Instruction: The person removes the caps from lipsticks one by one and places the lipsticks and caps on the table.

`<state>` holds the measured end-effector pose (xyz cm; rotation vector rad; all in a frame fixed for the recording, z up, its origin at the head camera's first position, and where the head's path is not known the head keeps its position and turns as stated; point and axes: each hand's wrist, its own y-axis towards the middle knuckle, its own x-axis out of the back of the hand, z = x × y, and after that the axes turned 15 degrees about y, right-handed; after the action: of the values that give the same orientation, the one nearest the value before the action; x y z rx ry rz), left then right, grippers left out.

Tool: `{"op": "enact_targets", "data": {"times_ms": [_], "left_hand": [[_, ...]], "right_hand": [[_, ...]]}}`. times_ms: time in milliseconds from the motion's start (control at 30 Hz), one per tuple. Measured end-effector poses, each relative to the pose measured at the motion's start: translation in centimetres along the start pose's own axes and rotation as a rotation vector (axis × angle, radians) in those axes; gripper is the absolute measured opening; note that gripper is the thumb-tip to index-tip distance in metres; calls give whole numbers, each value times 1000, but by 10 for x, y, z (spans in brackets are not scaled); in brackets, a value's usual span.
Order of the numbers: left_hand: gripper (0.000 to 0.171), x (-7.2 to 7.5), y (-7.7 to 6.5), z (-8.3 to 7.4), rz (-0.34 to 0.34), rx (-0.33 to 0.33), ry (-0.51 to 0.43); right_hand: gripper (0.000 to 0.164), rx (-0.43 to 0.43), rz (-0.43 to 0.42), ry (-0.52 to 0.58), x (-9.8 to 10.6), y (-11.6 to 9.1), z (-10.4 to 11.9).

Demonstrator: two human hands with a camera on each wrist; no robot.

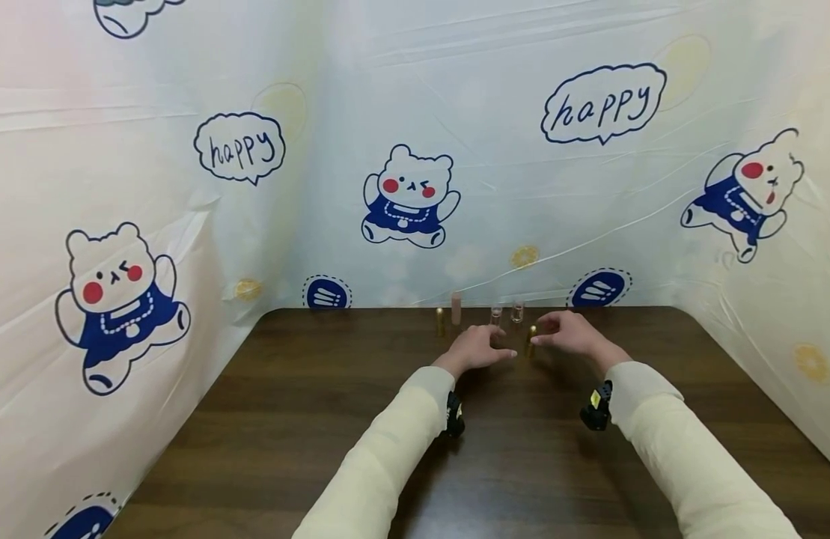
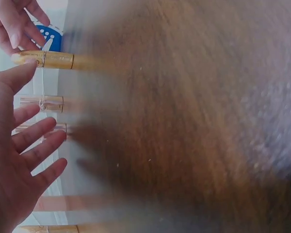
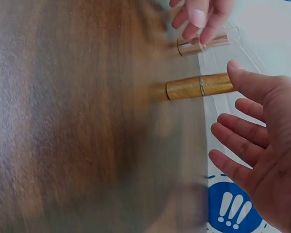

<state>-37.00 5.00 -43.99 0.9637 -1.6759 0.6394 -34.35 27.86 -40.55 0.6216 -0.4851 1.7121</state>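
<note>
A gold lipstick tube (image 1: 531, 341) with a rounded top stands upright between the two hands. My right hand (image 1: 571, 334) is beside it; in the right wrist view the thumb overlaps the top of the gold tube (image 3: 199, 87), the other fingers spread loosely. To its left, my left hand (image 1: 478, 349) has its fingers extended and apart, holding nothing. In the left wrist view the left thumb overlaps the gold tube (image 2: 58, 59). Just behind the left hand stand two clear tubes with rose-gold parts, one clear tube (image 1: 496, 314) and another clear tube (image 1: 518, 312).
Left of the hands stand a pink tube (image 1: 456, 308) and a second gold tube (image 1: 440, 322). All are near the far edge of the dark wooden table (image 1: 307, 419). A printed curtain (image 1: 495, 209) hangs behind and along both sides.
</note>
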Motion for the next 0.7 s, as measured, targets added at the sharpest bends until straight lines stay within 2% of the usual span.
{"op": "enact_targets", "data": {"times_ms": [200, 700], "left_hand": [[56, -5, 0, 0, -19, 12, -108], [53, -11, -1, 1, -23, 14, -143]], "right_hand": [[46, 7, -12, 48, -9, 5, -1], [24, 8, -58, 102, -19, 9, -5]]}}
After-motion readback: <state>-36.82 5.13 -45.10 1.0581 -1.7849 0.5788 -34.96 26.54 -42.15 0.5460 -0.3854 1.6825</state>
